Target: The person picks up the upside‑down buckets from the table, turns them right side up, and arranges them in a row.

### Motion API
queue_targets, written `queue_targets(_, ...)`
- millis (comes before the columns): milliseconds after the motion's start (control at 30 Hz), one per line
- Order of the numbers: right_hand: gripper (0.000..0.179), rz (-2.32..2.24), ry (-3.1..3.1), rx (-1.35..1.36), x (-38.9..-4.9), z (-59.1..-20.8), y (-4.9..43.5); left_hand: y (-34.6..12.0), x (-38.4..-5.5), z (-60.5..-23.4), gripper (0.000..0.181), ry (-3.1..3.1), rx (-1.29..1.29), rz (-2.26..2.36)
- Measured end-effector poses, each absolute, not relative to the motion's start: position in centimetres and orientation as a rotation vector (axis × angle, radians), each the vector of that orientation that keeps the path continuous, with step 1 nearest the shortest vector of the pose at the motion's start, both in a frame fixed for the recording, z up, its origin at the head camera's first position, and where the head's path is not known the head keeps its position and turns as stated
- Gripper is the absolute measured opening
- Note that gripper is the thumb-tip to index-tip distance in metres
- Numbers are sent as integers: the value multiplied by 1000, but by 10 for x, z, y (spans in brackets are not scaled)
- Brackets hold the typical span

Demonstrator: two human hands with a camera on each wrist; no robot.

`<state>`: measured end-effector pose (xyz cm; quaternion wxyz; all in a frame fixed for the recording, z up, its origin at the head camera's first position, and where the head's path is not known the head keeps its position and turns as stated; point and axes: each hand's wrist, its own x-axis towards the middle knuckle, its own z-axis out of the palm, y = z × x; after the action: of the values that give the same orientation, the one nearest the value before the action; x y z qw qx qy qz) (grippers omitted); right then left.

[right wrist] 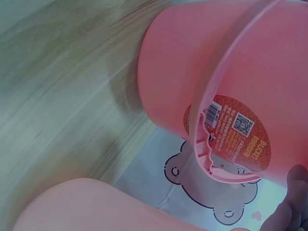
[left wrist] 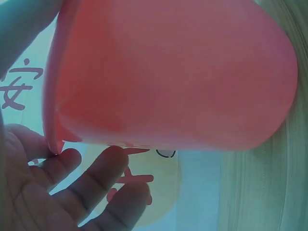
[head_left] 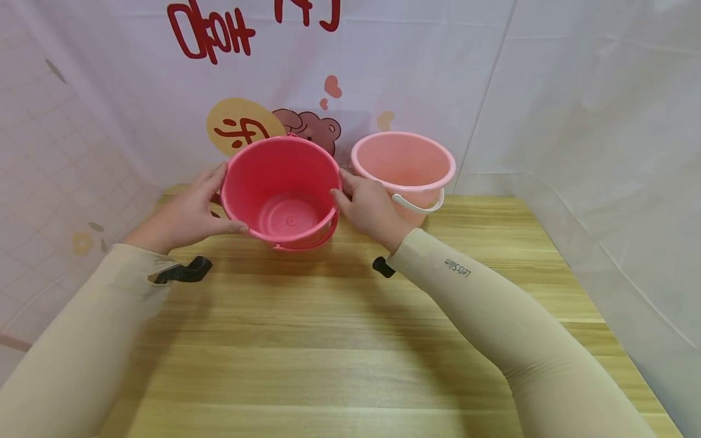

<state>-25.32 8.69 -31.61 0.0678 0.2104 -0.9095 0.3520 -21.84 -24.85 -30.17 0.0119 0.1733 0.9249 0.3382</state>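
A deep pink bucket [head_left: 292, 210] tilts its open mouth toward me, showing its bare inner bottom. My left hand [head_left: 193, 213] grips its left rim, the thumb along the front edge and the fingers at the outer side. On the right rim, my right hand [head_left: 368, 204] holds with its thumb near the edge; its other fingers are partly hidden. The left wrist view shows the bucket's smooth side [left wrist: 178, 72] above spread fingers. A hanging handle [right wrist: 210, 91] and a red oval label [right wrist: 240, 137] appear in the right wrist view. Whether the base touches the table is unclear.
A light pink bucket [head_left: 402, 161] with a white handle [head_left: 418, 208] stands behind and right, close to my right hand. The wooden table [head_left: 306, 340] meets a printed cloth backdrop [head_left: 416, 61] behind and pale sheets at both sides. Black mounts [head_left: 188, 271] sit at my wrists.
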Motion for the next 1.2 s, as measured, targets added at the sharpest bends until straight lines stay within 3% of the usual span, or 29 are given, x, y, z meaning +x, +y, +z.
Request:
queue_targets(133,59,1084,-2723,671,-252,-319,87,-248,-217,-302,128,2859,536,1077)
queue_targets(467,77,1022,-2736,753,-246,-326,86,-246,-219,-305,114,2884,572,1107)
queue_targets(767,109,984,-2795,699,-242,-330,82,-246,-220,-307,110,2883,539,1105)
queue_targets(1200,103,980,-2798,659,-240,-330,72,-244,-221,-310,107,2885,444,1085)
